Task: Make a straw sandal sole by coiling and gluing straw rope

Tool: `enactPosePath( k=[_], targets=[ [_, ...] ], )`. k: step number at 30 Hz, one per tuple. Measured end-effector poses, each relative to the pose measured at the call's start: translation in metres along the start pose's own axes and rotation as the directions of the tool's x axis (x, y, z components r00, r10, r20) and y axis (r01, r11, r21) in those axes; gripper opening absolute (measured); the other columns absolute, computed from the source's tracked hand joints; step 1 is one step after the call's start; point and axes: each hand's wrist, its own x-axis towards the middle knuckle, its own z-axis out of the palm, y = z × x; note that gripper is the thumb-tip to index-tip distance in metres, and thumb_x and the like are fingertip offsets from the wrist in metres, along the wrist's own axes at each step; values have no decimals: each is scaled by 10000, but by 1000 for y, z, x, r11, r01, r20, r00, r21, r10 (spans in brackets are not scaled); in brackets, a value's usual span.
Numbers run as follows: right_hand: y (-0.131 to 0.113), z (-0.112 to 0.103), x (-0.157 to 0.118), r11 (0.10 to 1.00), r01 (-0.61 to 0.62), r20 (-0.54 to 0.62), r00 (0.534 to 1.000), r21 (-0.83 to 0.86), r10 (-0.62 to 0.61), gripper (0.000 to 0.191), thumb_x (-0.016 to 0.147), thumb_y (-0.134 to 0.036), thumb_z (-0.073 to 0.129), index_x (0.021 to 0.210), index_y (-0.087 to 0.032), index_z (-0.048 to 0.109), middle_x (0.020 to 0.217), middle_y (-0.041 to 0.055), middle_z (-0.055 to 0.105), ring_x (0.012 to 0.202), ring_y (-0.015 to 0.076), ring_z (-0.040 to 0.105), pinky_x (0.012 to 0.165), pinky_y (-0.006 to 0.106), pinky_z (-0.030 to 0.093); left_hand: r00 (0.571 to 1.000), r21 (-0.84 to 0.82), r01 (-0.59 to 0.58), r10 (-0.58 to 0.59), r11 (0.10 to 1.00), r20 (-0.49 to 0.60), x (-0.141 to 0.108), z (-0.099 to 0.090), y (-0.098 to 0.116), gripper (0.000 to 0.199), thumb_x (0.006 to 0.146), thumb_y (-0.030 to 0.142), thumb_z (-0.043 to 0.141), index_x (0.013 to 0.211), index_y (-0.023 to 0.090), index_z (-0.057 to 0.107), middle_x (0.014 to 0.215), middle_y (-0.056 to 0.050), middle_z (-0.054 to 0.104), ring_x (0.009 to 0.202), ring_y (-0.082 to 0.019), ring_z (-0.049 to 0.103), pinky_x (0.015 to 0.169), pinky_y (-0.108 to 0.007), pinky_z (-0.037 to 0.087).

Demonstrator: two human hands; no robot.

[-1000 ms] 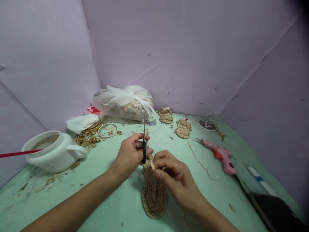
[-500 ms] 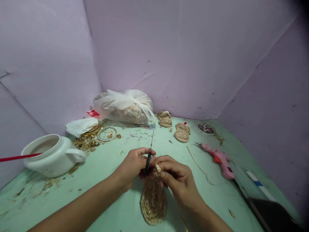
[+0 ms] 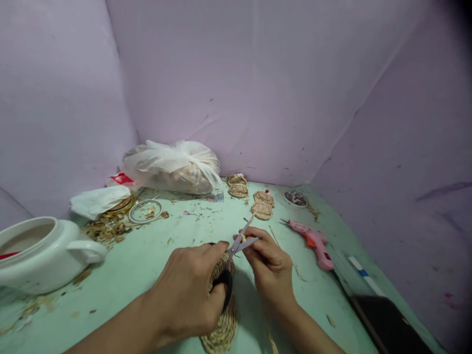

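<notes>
My left hand (image 3: pixel 191 285) is closed round the black handles of a pair of scissors (image 3: pixel 231 251). Their blades are spread, pointing up and right toward my right hand (image 3: pixel 272 268). A short pale end of braided straw cord (image 3: pixel 243 238) lies between the blades, pinched by my right fingertips. Partly hidden behind my left hand and the scissors is a coiled, sole-shaped straw piece (image 3: pixel 225 327). A thin straw tail (image 3: pixel 273 341) hangs below my right hand.
Left stands a white handled pot (image 3: pixel 40 270) near straw scraps (image 3: pixel 106 226) and a ring (image 3: pixel 145 211). A plastic bag (image 3: pixel 173 169), small woven pieces (image 3: pixel 262 205) and a bead dish (image 3: pixel 295 198) line the back. Right lie a pink glue gun (image 3: pixel 313 243) and a dark flat object (image 3: pixel 391 319).
My left hand has turned and now grips the scissors by the handles, blades spread round the cord end. The sole-shaped piece has shifted down and left in view. The camera has turned slightly right.
</notes>
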Motion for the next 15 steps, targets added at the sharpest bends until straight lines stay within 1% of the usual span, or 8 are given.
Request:
enactPosePath(
  k=[3,7,10,15],
  targets=[
    [1,0,-1,998,47,16,999,-30,-47,239,798,-98,554,836,-274,711,931,31,617,892,171,576,795,284,441,1000,5,-4,5,1000,-1,-1,1,-1,332,662,167,457,988,200,504,779,-42,613,698,-196,570,627,-290,441],
    [6,-1,-2,987,155,37,988,-41,-153,242,800,-78,534,837,-254,696,918,31,612,861,161,583,748,273,461,999,-10,25,-24,1000,35,-1,-4,2,302,668,160,464,961,208,519,771,-30,623,695,-181,578,641,-269,447],
    [8,-1,-2,982,180,40,983,-57,-178,251,799,-58,521,835,-244,685,914,31,606,854,153,583,737,263,465,996,-19,43,-41,999,76,0,-8,4,266,667,155,471,922,212,525,764,-23,625,688,-175,578,639,-261,446],
    [7,0,-2,976,209,39,977,-57,-207,254,791,-39,519,813,-237,678,909,30,603,835,149,587,717,256,468,992,-23,50,-47,998,116,2,-12,4,248,659,146,473,892,214,524,753,-17,622,673,-172,573,625,-256,440]
  ],
)
